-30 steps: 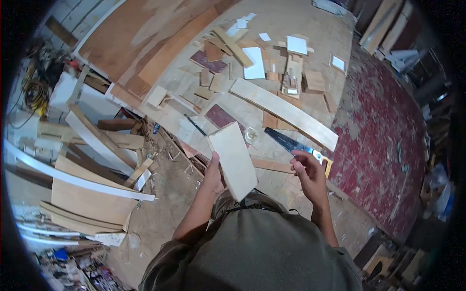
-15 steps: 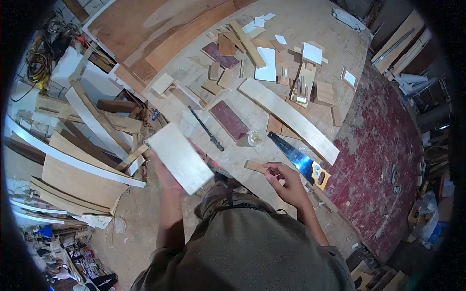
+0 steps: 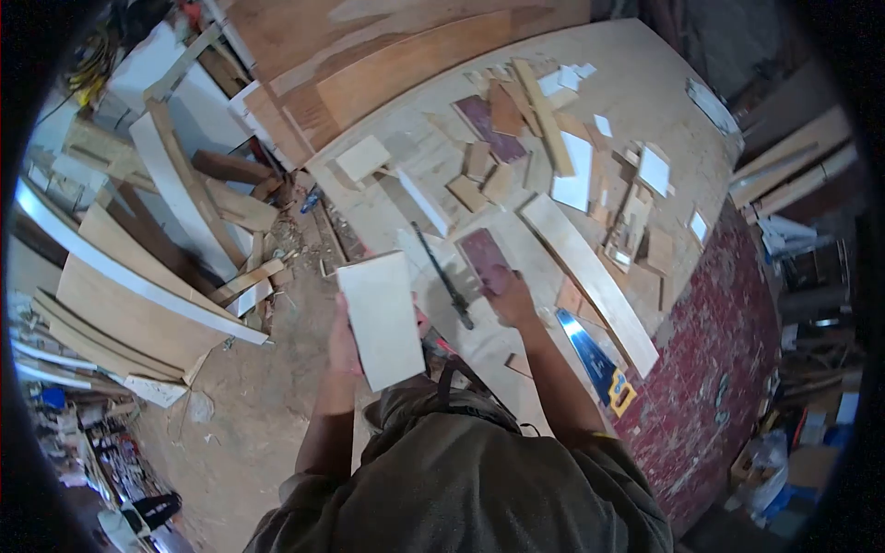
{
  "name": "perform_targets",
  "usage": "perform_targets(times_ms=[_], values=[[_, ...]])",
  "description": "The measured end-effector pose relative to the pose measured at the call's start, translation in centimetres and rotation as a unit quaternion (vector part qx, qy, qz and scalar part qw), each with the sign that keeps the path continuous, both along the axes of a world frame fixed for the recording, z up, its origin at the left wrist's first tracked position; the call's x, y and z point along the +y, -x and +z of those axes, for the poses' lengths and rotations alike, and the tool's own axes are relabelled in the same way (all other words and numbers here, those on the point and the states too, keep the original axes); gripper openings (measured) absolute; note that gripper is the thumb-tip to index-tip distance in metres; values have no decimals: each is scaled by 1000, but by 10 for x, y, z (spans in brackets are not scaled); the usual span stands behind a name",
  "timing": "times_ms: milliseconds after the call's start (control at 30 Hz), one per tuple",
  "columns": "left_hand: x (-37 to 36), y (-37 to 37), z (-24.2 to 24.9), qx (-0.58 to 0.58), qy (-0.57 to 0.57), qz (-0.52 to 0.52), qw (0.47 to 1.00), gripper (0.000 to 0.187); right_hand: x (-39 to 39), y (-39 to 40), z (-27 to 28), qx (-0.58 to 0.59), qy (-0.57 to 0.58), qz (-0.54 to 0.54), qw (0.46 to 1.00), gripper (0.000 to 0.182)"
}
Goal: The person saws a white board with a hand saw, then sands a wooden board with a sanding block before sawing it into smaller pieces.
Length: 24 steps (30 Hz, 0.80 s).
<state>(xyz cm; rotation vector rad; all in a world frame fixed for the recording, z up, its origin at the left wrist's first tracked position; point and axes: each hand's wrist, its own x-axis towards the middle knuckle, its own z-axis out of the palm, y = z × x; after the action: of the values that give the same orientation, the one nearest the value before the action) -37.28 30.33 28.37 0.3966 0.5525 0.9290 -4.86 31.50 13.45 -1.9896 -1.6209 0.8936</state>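
A pale rectangular wooden block [image 3: 380, 321] is gripped from beneath and the side by my left hand [image 3: 344, 341], above the table's near edge. My right hand [image 3: 509, 300] reaches over the table, its fingers at the near end of a dark red rectangular piece [image 3: 483, 256]; whether they close on it is hidden. A dark narrow tool [image 3: 441, 274] lies between the block and the red piece. To the right of my right forearm are a handsaw [image 3: 595, 361] with a yellow handle, a long pale board [image 3: 590, 281] and a small brown wood piece [image 3: 519, 365].
Wood offcuts and white pieces [image 3: 573, 170] are scattered over the table's far part. A second dark red piece [image 3: 489, 129] lies among them. Curved boards [image 3: 138, 286] and lumber stand at the left. A worn red surface [image 3: 710, 350] lies at the right.
My right hand has left the small brown piece and moved forward to the red piece. The block in my left hand has turned more upright. The view has shifted.
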Motion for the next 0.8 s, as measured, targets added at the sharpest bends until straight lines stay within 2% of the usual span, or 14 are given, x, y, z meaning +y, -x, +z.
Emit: perform_targets(times_ms=[67,133,200,233,267,400,533,600,633,667,700,733,767,800], values=[[13,10,8,-21,-10,-20,1000,90,29,10,-17,-213,34,-60,975,87],[20,34,-1,-41,-24,-40,998,89,51,18,-18,-240,150,-77,956,103],[14,62,-30,132,-31,35,990,81,59,24,-21,-235,206,-59,948,116],[14,86,-20,239,-46,58,968,76,69,34,-33,-250,197,-68,945,121],[13,97,-22,241,-43,70,967,76,60,31,-47,-265,194,-91,940,126],[26,116,3,242,-71,84,964,77,55,44,-39,-262,164,-133,942,130],[51,122,33,242,-114,48,962,79,53,46,-34,-254,141,-199,936,120],[64,128,20,246,-145,15,958,79,49,40,-38,-146,58,-250,955,114],[70,128,18,255,-172,-11,952,80,46,41,-38,-110,-66,-239,963,102],[74,125,15,247,-177,-27,952,80,40,35,-34,-116,-66,-256,957,102],[78,119,15,255,-177,-19,950,78,39,37,-9,101,-49,-297,948,96],[81,113,15,263,-177,-10,948,77,36,41,20,313,-37,-321,893,90],[82,108,13,255,-184,-26,949,77,28,46,42,485,-42,-354,799,77],[84,103,11,262,-173,-32,949,76,21,56,71,589,-76,-326,736,72]])
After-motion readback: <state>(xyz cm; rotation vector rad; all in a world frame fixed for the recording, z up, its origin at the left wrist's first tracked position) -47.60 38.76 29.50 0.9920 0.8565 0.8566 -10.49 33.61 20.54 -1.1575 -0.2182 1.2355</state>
